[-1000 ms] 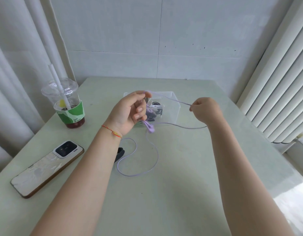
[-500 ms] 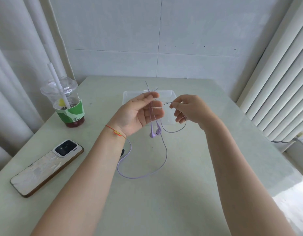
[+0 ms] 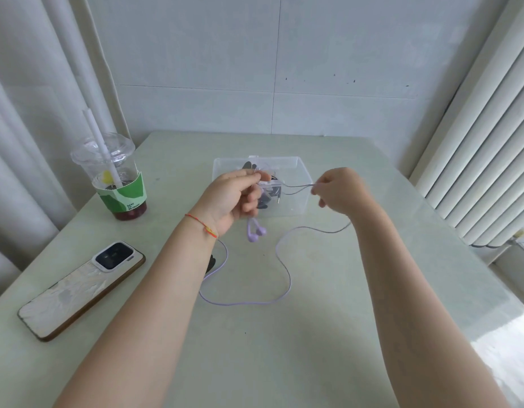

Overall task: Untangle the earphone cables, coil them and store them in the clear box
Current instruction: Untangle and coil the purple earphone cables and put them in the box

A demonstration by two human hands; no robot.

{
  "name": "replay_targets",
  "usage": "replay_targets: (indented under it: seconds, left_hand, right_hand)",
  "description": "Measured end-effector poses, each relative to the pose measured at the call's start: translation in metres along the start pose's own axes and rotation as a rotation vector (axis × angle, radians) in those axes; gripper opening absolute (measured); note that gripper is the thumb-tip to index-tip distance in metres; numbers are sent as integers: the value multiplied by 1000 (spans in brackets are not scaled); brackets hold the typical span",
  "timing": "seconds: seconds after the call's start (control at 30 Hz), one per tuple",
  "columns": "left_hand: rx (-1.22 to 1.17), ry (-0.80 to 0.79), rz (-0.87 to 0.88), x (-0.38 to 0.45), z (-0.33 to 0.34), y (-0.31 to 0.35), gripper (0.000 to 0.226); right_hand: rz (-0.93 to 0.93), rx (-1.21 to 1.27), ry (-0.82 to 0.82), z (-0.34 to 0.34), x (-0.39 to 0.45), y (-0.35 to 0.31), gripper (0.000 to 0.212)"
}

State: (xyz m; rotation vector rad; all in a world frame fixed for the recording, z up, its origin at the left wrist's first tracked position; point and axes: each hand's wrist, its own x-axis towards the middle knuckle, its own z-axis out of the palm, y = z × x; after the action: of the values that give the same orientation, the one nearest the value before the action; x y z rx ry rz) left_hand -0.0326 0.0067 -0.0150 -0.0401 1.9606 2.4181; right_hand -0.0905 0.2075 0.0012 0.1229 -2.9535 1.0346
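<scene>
A lilac earphone cable (image 3: pixel 284 275) trails in a loose loop across the table. Its two earbuds (image 3: pixel 254 232) hang just below my left hand (image 3: pixel 235 195), which pinches the cable above them. My right hand (image 3: pixel 340 191) pinches another stretch of the same cable, pulled taut between both hands. Behind the hands stands the clear box (image 3: pixel 299 169), open on top, with dark earphones (image 3: pixel 268 198) inside. A small black piece (image 3: pixel 211 264) lies half hidden beside my left forearm.
A plastic cup (image 3: pixel 116 178) with a straw and green sleeve stands at the back left. A phone (image 3: pixel 81 290) lies face down near the left edge. Curtains hang left, a ribbed radiator runs along the right, and a tiled wall is behind.
My right hand has drawn away to the right, stretching the cable taut between the hands. The loop on the table has spread wider toward the right.
</scene>
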Motion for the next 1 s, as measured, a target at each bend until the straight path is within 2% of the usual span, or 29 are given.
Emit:
replay_targets:
  seconds: [0.07, 0.13, 0.27, 0.37, 0.43, 0.53, 0.63, 0.7, 0.8, 0.93, 1.0]
  left_hand:
    - [174, 33, -56, 2, -5, 2, 21]
    - [336, 22, -127, 0, -8, 4, 30]
    - [511, -45, -142, -5, -8, 3, 33]
    - [539, -86, -129, -6, -3, 1, 30]
    - [537, -121, -123, -7, 1, 0, 30]
    - [479, -165, -92, -8, 7, -2, 31]
    - [412, -167, -65, -7, 8, -2, 30]
    - [388, -157, -63, -6, 6, -1, 29]
    - [405, -115, -93, -5, 3, -3, 29]
    - [400, -125, -140, -6, 2, -2, 28]
    - [374, -162, -147, -7, 4, -2, 26]
  right_hand:
    - [97, -130, 191, -5, 2, 9, 14]
    - [130, -215, 298, -10, 2, 15, 14]
    - [67, -331, 330, -9, 5, 17, 25]
    - [-119, -134, 323, -3, 4, 5, 37]
    - [-224, 94, 263, 1, -2, -10, 35]
    - [-297, 411, -6, 10, -17, -31, 32]
    - [-311, 437, -274, 21, -26, -39, 25]
    - [-297, 392, -386, 25, -29, -40, 22]
    - [-292, 338, -409, 19, -30, -35, 21]
    - [-338, 181, -293, 9, -24, -25, 7]
    - [-337, 205, -224, 9, -21, -23, 5]
